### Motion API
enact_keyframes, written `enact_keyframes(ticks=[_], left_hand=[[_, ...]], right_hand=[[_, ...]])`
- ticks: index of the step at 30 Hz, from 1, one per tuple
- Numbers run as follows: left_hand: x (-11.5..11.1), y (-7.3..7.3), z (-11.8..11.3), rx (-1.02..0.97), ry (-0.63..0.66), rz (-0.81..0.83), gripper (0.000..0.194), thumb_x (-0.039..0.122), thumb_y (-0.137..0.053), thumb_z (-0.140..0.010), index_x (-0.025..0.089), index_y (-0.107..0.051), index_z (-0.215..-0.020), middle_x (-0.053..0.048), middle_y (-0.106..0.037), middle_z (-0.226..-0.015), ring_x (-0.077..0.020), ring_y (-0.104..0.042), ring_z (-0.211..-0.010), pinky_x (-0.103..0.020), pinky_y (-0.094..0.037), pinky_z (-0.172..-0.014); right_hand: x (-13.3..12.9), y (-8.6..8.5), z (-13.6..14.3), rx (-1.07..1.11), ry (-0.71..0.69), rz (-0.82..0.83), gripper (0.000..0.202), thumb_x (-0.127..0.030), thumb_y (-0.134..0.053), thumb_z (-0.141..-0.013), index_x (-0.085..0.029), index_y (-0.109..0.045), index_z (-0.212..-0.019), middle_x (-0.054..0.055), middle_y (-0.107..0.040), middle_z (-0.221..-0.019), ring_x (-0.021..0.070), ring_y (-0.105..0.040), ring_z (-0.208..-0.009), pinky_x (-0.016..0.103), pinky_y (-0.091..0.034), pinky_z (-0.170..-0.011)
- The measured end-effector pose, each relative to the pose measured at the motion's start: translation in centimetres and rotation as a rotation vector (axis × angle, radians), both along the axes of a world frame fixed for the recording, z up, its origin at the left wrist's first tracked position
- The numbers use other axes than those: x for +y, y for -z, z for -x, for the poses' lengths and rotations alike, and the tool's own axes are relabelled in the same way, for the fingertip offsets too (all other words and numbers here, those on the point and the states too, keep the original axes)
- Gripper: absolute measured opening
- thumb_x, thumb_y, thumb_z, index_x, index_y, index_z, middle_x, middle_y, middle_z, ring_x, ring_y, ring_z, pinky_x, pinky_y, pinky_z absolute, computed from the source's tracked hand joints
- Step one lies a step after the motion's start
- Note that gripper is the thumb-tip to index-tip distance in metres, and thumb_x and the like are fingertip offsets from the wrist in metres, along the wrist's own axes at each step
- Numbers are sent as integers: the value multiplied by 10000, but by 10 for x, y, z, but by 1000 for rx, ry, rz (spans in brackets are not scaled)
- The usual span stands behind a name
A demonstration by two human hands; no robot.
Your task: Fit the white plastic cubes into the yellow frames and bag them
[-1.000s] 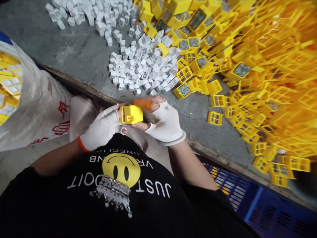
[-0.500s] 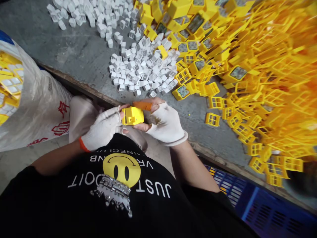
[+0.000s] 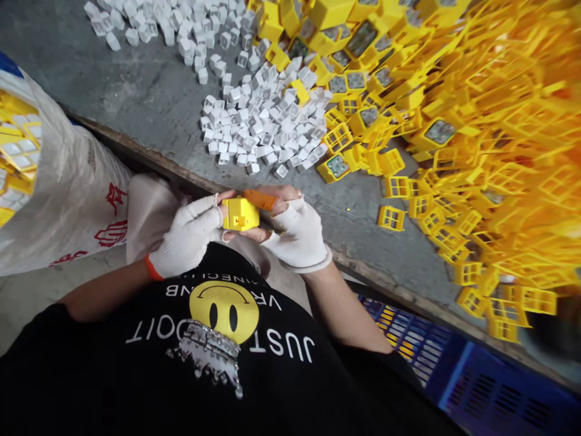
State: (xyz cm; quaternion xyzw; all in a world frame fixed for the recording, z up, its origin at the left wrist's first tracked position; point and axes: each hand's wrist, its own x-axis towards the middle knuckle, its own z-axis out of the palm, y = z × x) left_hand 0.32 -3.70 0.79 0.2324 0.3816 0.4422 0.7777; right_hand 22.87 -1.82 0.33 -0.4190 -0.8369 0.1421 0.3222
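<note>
Right hand [image 3: 295,233] shifted leftward, yellow box [image 3: 245,209] squarish, shiny (small raised tab [image 3: 242,220])

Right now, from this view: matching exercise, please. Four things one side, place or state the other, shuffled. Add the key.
Things
1. boxy yellow part
2. white cubes
3. pale sack
4. blue crate

Place or state
A. spread loose on the grey tabletop
B. lower right of the picture, on the near side of the tabletop's edge
C. held between the left hand and the right hand
D. far left of the picture, with red print on its side

Pairs
1-C
2-A
3-D
4-B
</note>
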Motion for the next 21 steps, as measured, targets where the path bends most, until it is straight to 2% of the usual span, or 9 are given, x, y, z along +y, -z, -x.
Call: enact_keyframes(ticks=[4, 7, 10, 13, 16, 19, 21], left_hand=[[-1, -7, 3, 57, 8, -14, 389, 342, -829, -924, 175, -797, -1274, -123, -805, -1158, -231, -770, -966, -280, -615, -733], [0, -16, 6, 216, 17, -137, 414, 248, -868, -875, 167, -798, -1274, -116, -797, -1213, -272, -736, -1171, -320, -613, -949], [1, -23, 9, 398, -46, -273, 461, 112, -883, -789, 182, -805, -1238, -100, -769, -1301, -295, -664, -1306, -352, -547, -1121], [0, -32, 11, 484, -74, -290, 463, 33, -844, -742, 190, -803, -1176, -93, -742, -1296, -295, -643, -1297, -355, -536, -1129], [-5, -45, 9, 513, -108, -298, 432, -26, -818, -688, 208, -787, -1050, -63, -716, -1228, -269, -610, -1290, -328, -518, -1131], [-9, -55, 9, 566, -180, -390, 398, -10, -818, -684, 225, -755, -999, -55, -705, -1179, -264, -602, -1248, -359, -511, -1143], [-8, -55, 12, 622, -174, -441, 357, 28, -818, -722, 223, -752, -1014, -69, -708, -1179, -270, -617, -1198, -397, -508, -1148]], right_hand=[[-6, 8, 4, -44, 10, -45, 503, -711, -642, -975, -334, -687, -1305, 109, -765, -1200, 308, -727, -1075, 523, -596, -939], [-13, 11, 18, -78, 94, -151, 416, -645, -638, -1009, -348, -704, -1292, 101, -756, -1196, 305, -701, -1091, 522, -562, -971], [-14, 11, 33, -16, 133, -216, 377, -569, -623, -1045, -348, -706, -1340, 82, -757, -1202, 285, -694, -1087, 489, -560, -970], [-6, 5, 37, 155, 56, -7, 554, -686, -671, -979, -297, -713, -1372, 84, -753, -1165, 280, -713, -1043, 460, -597, -928], [4, -4, 35, 360, -27, 242, 637, -788, -672, -924, -254, -775, -1257, 64, -746, -1028, 247, -719, -934, 420, -615, -852], [9, -6, 40, 487, -24, 333, 656, -822, -730, -854, -248, -806, -1162, 48, -739, -961, 228, -717, -896, 411, -621, -848], [11, -1, 47, 588, -8, 418, 694, -847, -780, -781, -239, -808, -1115, 45, -749, -939, 225, -731, -870, 407, -638, -829]])
